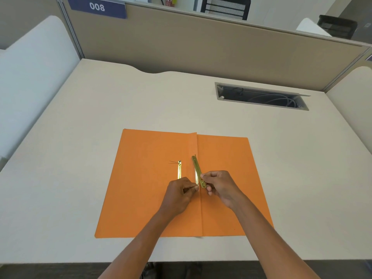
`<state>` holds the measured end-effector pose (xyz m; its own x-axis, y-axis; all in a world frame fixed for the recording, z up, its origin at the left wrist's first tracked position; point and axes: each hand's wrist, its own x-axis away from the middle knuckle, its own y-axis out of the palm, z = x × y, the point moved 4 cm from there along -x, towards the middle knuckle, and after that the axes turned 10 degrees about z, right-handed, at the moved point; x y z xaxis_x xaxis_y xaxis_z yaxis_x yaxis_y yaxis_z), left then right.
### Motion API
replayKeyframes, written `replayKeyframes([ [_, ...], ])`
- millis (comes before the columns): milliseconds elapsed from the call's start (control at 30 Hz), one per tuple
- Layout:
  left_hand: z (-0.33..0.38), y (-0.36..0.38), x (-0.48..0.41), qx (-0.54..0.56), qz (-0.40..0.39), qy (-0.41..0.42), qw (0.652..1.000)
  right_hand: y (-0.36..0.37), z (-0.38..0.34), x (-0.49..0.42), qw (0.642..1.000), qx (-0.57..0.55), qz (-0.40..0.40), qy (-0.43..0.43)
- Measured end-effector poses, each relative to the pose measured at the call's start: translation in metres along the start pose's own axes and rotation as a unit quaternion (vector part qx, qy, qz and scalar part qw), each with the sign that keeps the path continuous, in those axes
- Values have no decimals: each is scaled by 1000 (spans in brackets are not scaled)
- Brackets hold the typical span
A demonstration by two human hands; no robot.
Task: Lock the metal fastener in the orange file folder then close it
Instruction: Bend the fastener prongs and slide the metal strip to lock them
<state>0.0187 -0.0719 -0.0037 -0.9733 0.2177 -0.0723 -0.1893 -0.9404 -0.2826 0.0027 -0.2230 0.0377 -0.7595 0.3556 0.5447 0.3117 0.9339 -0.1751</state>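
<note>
While flat orange paper file folder (153, 184) lay open, right hand (218, 187) pinched thin stiff brass fastener bar (198, 171) near its end; left hand (181, 193) fingertips closed on upright bendy prong (196, 178); light, slippery metal

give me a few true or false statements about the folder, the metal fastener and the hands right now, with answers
1. The orange file folder lies open and flat on the desk. True.
2. The right hand pinches the near end of a metal fastener bar. True.
3. The left hand rests on the desk beside the folder. False: it is over the folder, fingertips at the centre fold.
4. A second metal strip lies on the left half of the folder. True.
5. The folder is full of paper. False: no sheets are visible in it.
6. The cable slot in the desk is under the folder. False: it is farther back, to the right.
</note>
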Motion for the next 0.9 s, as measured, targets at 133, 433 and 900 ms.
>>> replayKeyframes([
  [133,3,6,-4,-12,10,-4,1000,1,1,0,1000,-13,-5,5],
  [433,4,10,-7,-24,15,7,1000,1,3,-3,1000,-15,-10,11],
  [900,9,2,0,14,37,5,999,3,5,-5,999,-23,-24,38],
])
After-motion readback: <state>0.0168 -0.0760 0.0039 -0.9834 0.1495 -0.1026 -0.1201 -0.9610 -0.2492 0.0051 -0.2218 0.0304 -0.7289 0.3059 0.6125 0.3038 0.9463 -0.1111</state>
